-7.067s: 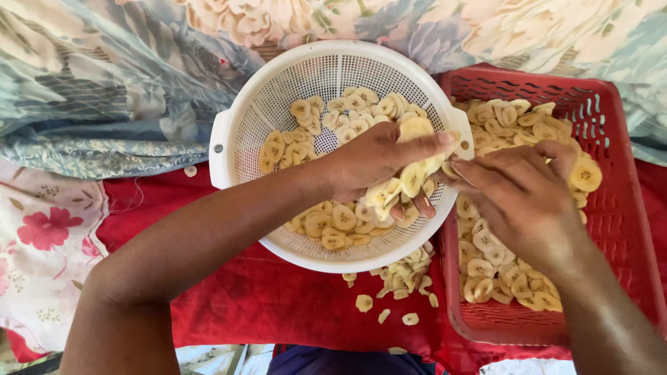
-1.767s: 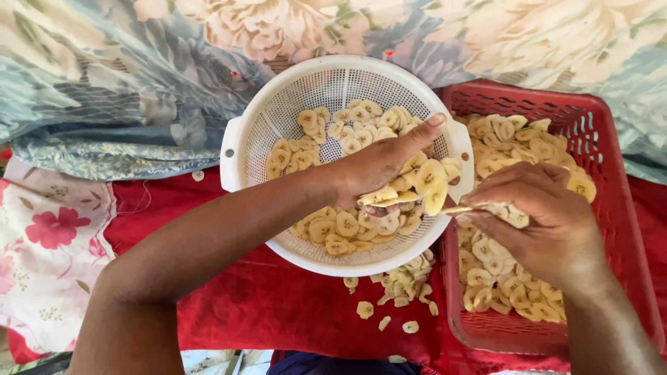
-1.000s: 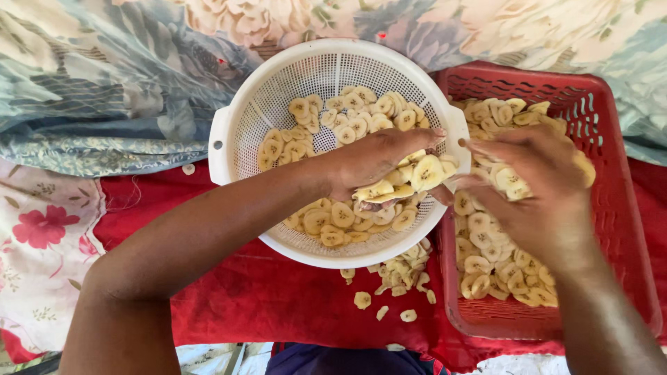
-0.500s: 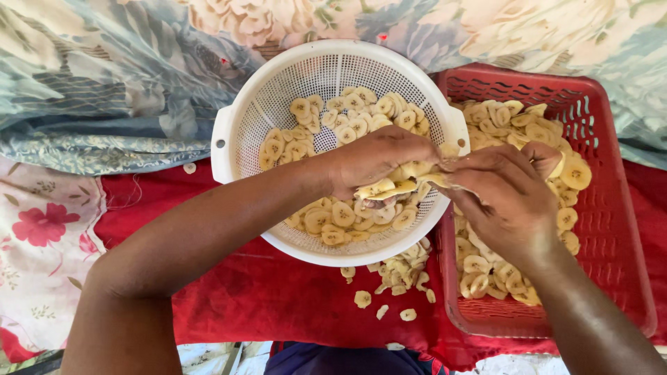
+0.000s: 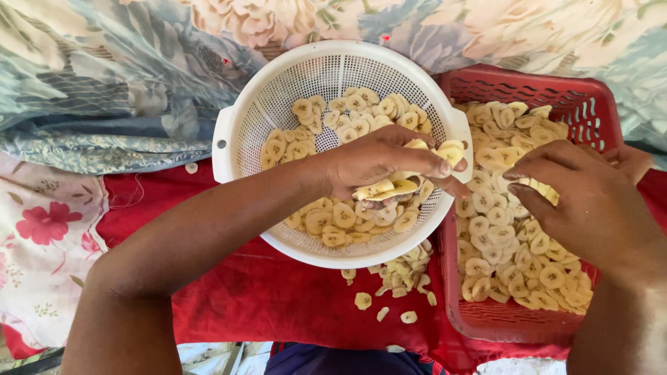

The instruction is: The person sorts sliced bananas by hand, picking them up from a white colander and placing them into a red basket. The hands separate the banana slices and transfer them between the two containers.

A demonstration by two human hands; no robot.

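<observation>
Holding: our left hand (image 5: 389, 163) is cupped shut around a small stack of pale yellow banana slices (image 5: 385, 189), kept over the white strainer (image 5: 243, 132), so anything that slips would fall among the slices already lying in it.

Right hand: our right hand (image 5: 590, 205) hovers above the red basket (image 5: 597, 97), fingers curled loosely around a few slices (image 5: 543, 189) near the palm; we cannot tell how firmly they are pinched.

Hands together or apart: they are apart, the left over the strainer, the right over the basket to its right.

Placement: the strainer's right rim overlaps the basket's left wall, so the two piles sit touching side by side, which we judge keeps the reach between them short.

Spill: loose slices (image 5: 396, 278) lie on the red cloth (image 5: 278, 298) just near of the strainer.

Surroundings: a floral sheet (image 5: 104, 76) lies at the far side, and a white flowered cloth (image 5: 42, 236) at the left.

Hidden: our right wrist covers the basket's near right corner, and the left hand hides the middle of the strainer's pile.

Hard to make out: whether the held stack is one uncut piece or separate slices; a dark blue patch at the near edge is cut off.
</observation>
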